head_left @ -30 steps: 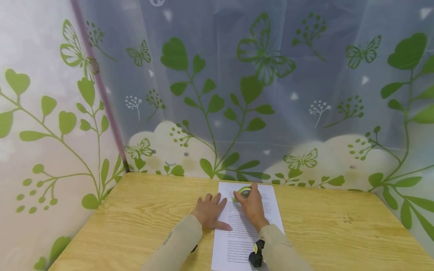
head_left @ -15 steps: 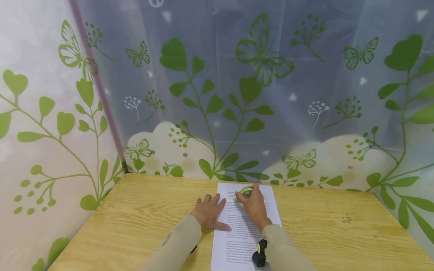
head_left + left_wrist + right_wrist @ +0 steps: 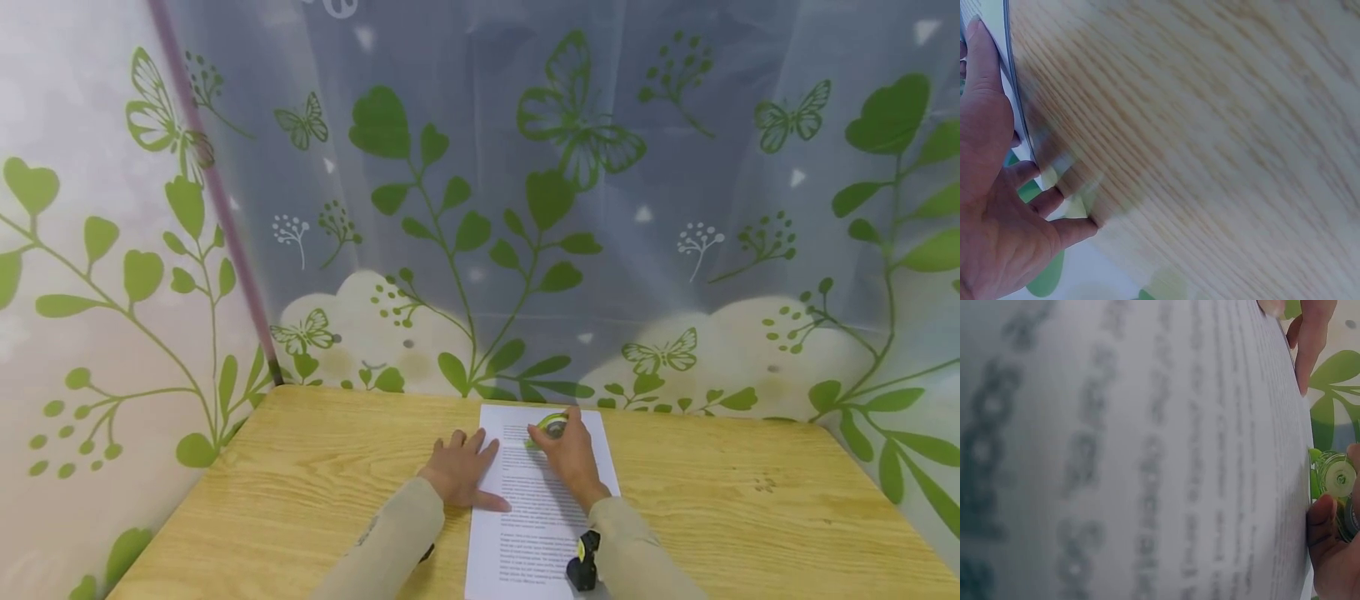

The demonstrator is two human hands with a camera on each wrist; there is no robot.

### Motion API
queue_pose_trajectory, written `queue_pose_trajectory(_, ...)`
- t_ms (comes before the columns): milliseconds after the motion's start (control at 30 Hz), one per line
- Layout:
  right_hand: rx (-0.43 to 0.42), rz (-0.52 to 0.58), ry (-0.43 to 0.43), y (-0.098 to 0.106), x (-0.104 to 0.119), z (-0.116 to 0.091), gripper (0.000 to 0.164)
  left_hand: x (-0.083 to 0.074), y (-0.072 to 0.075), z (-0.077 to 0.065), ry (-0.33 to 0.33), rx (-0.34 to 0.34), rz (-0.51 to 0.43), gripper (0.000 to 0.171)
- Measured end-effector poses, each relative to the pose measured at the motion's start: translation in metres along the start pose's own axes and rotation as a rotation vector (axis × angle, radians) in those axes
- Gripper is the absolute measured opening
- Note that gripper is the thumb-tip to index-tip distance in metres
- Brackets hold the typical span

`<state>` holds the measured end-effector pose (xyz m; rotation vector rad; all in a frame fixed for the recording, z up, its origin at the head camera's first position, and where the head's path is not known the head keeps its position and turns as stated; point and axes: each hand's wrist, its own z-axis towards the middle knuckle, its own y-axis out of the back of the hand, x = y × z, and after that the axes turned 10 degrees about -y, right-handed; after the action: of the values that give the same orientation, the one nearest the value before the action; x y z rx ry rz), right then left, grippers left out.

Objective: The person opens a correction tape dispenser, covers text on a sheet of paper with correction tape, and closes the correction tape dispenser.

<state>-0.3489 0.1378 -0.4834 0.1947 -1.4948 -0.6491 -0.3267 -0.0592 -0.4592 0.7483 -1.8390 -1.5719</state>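
A stack of printed white paper (image 3: 498,546) lies on the table, its upper lines under my right hand (image 3: 573,458). Between thumb and fingers, that hand grips a green, see-through correction tape (image 3: 553,425), its tip down at a line of text near the top. In the right wrist view, the round spools of the correction tape (image 3: 1338,478) show through the case beside the thumb. My left hand (image 3: 459,475) rests spread over the left edge of the paper, thumb on the page. The left wrist view shows the left hand (image 3: 997,206) with fingertips on the wood.
The wooden table (image 3: 720,500) reaches out on both sides of the paper. Behind it hangs a curtain (image 3: 480,208) printed with leaves and butterflies, close to the table's far edge. A small black wrist device (image 3: 582,560) sits at the right cuff, above the page.
My right hand has slid a little to the right along the text line with the correction tape. The left hand stays in place on the paper's edge.
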Motion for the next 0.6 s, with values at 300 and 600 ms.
queue_pose_trajectory(300, 0.037, -0.019, -0.024, 0.0056, -0.0055, 0.0017, 0.056, -0.0028, 0.0023, -0.0015, 0.018, 0.028, 0.007, 0.103)
queue_pose_trajectory(600, 0.013, -0.029, -0.008, 0.0095, -0.0061, 0.0029, 0.055, -0.0033, 0.0047, -0.003, 0.003, 0.004, 0.02, 0.102)
